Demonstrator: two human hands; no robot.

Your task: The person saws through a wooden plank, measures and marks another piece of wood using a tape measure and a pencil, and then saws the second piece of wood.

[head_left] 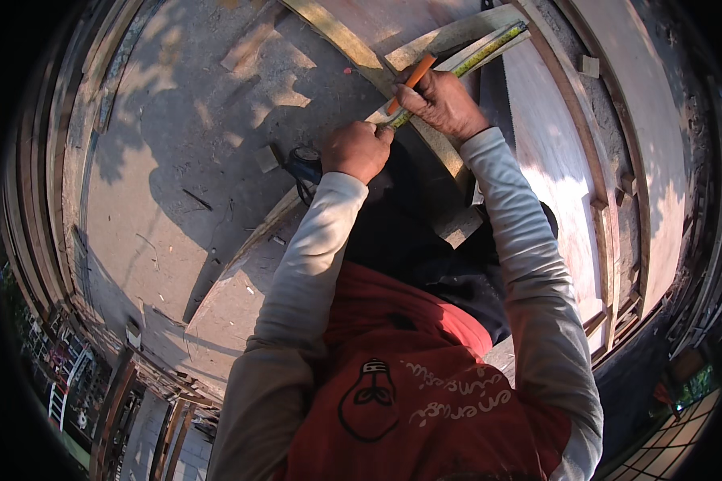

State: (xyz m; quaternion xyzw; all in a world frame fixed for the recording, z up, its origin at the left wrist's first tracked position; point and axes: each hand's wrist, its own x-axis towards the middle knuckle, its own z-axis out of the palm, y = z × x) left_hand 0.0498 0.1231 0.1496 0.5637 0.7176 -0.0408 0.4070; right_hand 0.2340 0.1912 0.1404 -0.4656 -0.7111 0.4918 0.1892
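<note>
My right hand [445,104] pinches an orange pencil [413,82], its lower end down by a yellow tape measure blade [481,53]. The blade lies stretched along a narrow wooden strip [456,62] that slants to the upper right. Closed around the blade's near end is my left hand [358,151], its fingertips partly hidden. Just left of that wrist sits the dark tape measure case [303,164]. Another wooden board [353,46] crosses beneath the strip near my right hand. A handsaw blade [495,100], teeth showing, lies right of my right hand.
Pale plywood [549,136] lies at the right, bordered by long curved-looking timbers [573,100]. A thin board [241,256] slants across the concrete floor [148,224] at left. Stacked planks [52,184] line the far left. Small wood offcuts [269,158] lie about.
</note>
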